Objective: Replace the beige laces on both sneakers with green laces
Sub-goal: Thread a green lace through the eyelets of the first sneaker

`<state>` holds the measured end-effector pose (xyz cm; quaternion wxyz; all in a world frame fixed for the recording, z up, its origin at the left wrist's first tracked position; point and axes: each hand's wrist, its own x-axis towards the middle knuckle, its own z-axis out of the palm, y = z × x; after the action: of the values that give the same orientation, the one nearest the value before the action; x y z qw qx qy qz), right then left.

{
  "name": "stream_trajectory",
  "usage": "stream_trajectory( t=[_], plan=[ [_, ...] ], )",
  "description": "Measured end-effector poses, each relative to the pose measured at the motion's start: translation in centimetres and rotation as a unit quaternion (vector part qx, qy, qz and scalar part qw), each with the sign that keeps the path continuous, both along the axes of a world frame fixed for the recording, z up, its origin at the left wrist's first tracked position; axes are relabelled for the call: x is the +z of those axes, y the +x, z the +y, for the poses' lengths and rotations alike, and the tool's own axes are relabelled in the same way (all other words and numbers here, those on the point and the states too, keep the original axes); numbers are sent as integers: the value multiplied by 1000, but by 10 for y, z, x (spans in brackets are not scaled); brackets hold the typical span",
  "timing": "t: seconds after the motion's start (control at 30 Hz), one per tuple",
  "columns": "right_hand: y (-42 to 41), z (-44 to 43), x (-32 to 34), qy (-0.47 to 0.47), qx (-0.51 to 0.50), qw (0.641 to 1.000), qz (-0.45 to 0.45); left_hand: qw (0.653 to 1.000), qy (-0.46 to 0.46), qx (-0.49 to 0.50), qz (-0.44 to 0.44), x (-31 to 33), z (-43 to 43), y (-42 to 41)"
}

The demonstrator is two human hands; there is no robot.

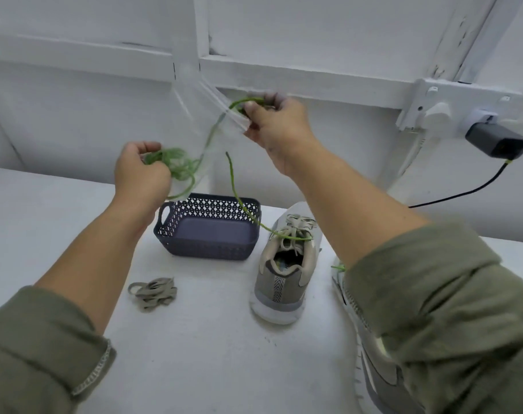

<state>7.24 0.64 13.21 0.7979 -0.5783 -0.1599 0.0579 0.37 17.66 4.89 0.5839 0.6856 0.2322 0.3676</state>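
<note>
Green lace [179, 165]: held in the air above the table [209, 354], between both raised hands. Its bunched coils sit at the left hand [141, 174], whose fingers are curled round them. One strand runs up to the right hand [275, 124], which pinches it between thumb and curled fingers. Another strand hangs down, passes over the far right corner of the basket [209, 249] and lies across the tied beige laces [296, 231] of the near sneaker [284, 282].

Clear bag [200, 115]: its top edge is gripped in the right hand together with the lace. The bag hangs down and leftward toward the coils; whether the coils lie inside it or behind it cannot be told, as this part is blurred.

Near sneaker: upright on the table, heel toward the viewer, just right of the dark blue basket.

Second sneaker [370, 354]: to the right, largely hidden under the right forearm and olive sleeve [448, 309]; a short green lace end [339, 267] shows at its top.

Loose beige lace [154, 292]: a small heap on the table, in front of the basket and left of the near sneaker.

Wall: a white plug [436, 113] and a dark adapter [496, 141] with a black cable, upper right.
</note>
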Motion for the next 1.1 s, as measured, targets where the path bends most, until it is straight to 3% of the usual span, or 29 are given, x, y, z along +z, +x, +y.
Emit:
stream_trajectory(
  t=[0.1, 0.17, 0.27, 0.43, 0.63, 0.77, 0.83, 0.93, 1.0, 1.1],
  plan=[
    [12, -8, -44, -243, -67, 968, -2, 991, 90, -13, 102, -11, 7, -1],
    [16, -15, -69, -340, -73, 937, 24, 975, 128, -54, 171, -19, 9, 2],
    [18, -18, -89, -383, -36, 920, 80, 951, 166, -102, 239, -27, 7, 6],
    [15, -14, -94, -439, -7, 897, 47, 935, 179, -136, 274, -32, 7, 15],
    [0, -15, -90, -605, 41, 790, -89, 906, 244, -181, 296, -35, 8, 18],
    [-2, -8, -96, -569, -1, 817, -93, 874, 335, -158, 315, -45, 11, 22],
    [-3, -4, -103, -589, -12, 795, -141, 848, 393, -128, 333, -51, 11, 20],
    [-7, 2, -111, -658, 14, 713, -241, 821, 478, -68, 306, -55, 10, 16],
    [-10, 4, -116, -738, 53, 615, -274, 800, 489, -39, 346, -56, 10, 16],
    [-13, 8, -123, -824, 97, 475, -293, 762, 491, -85, 414, -59, 10, 16]
  ],
)
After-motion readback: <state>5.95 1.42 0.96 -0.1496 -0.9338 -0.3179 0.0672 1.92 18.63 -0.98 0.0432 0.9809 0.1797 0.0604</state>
